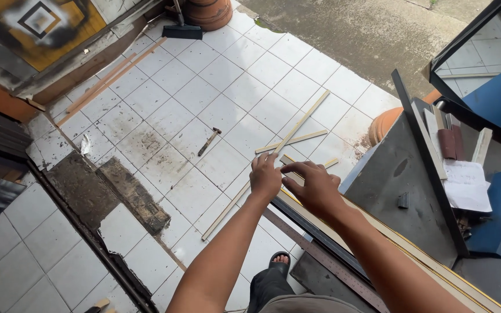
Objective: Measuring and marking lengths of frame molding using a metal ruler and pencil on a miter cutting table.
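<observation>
My left hand (265, 177) and my right hand (315, 186) reach forward together over the near end of a long pale strip with a gold edge (378, 223) that runs along the side of a dark grey table (404, 203). The left hand's fingers point away from me, resting at the strip's tip. My right hand lies flat on the strip with fingers spread and pointing left. Neither hand visibly grips anything. Below them, thin wooden slats (297, 127) lie crossed on the white tiled floor (233, 87).
A small hammer (209, 141) lies on the tiles. A squeegee (182, 29) and clay pots (207, 11) stand at the back. Papers (465, 184) and sanding blocks (446, 143) rest on the table. A broken patch of floor (117, 191) shows at left. My sandalled foot (279, 262) is below.
</observation>
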